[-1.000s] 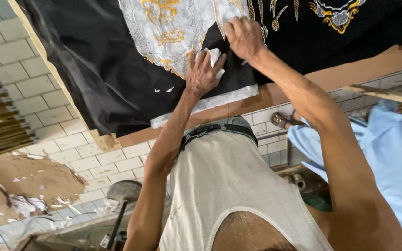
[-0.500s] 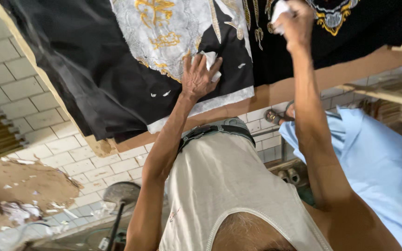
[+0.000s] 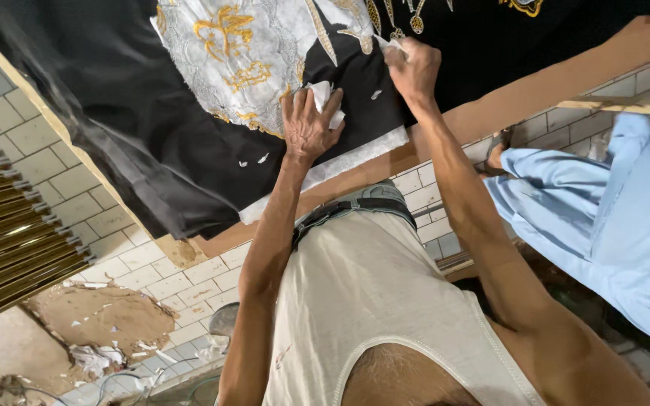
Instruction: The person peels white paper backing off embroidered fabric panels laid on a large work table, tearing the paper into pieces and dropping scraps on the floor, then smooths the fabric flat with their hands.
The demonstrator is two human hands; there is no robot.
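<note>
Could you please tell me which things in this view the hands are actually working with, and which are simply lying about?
In use:
left hand pressing crumpled white scraps
right hand pinching a white strip
black embroidered cloth
white backing sheet

Lying about:
scraps on the brown floor patch
light blue garment

You stand on a pale tiled floor [image 3: 47, 162] littered with a brown cardboard sheet [image 3: 103, 319] and white paper scraps [image 3: 92, 359], beside brown slatted shutters [image 3: 9, 240].

Tiled floor [image 3: 54, 162], light blue garment [image 3: 611, 225], brown cardboard [image 3: 103, 319], wooden slats [image 3: 9, 233]
</note>
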